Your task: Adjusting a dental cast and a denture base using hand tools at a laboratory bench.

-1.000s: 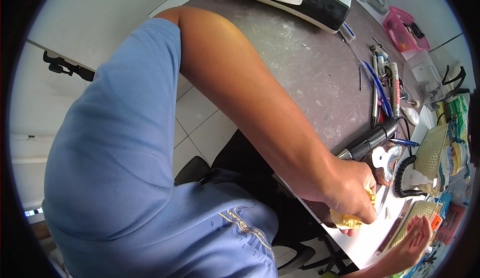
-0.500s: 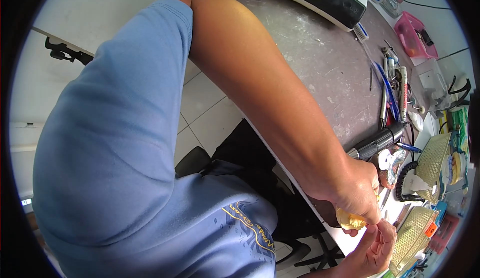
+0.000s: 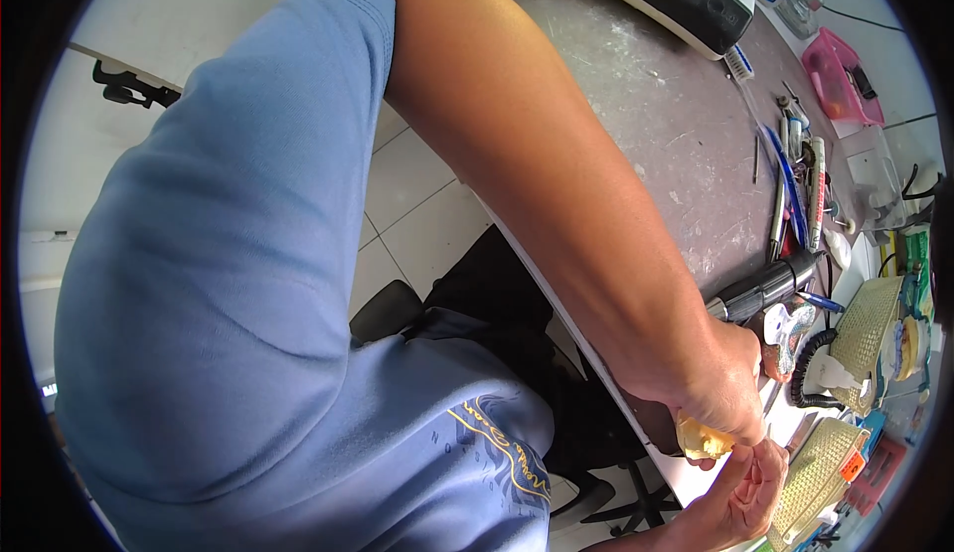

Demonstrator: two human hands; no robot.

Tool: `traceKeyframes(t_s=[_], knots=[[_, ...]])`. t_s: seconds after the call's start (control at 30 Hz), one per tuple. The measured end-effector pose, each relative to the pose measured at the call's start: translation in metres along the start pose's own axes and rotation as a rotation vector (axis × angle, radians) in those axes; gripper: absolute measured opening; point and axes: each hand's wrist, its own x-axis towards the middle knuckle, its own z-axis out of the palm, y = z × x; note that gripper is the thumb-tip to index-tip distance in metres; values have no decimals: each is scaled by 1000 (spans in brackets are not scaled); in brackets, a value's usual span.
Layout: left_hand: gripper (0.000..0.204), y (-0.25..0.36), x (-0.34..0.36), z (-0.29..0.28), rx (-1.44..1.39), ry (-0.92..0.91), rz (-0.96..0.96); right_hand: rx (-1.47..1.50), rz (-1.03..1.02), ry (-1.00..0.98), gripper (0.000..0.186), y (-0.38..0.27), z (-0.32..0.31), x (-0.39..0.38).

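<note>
My left forearm reaches across from the upper left, and my left hand (image 3: 723, 388) is closed on a pale yellow, rough-edged lump (image 3: 700, 440) that looks like plaster. Its fingers hide much of the lump. From the lower edge comes my right hand (image 3: 750, 492), its fingertips pinched together against the lump's right edge and the left fingertips. Whatever sits in that pinch is hidden. Just beyond the left hand lie a black handpiece (image 3: 767, 286) and a glittery, speckled piece with a white part (image 3: 785, 331).
The grey workbench (image 3: 636, 125) carries a white-and-black machine (image 3: 686, 5), a toothbrush (image 3: 738, 63), a marker (image 3: 817, 189) and other slim tools. A coiled black cord (image 3: 801, 378), woven baskets (image 3: 817, 482) and a pink basket (image 3: 827, 75) stand along the right. A dark chair (image 3: 386, 312) is below the bench edge.
The view has shifted a little, so the bench things appear farther right and lower. Both hands stay together at the yellow lump, with almost the same grip.
</note>
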Motion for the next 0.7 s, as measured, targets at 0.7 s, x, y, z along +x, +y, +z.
traceKeyframes(t_s=[0.7], knots=[[31, -2, 3, -2, 162, -12, -20, -93, -86, 13, 16, -5, 3, 1]])
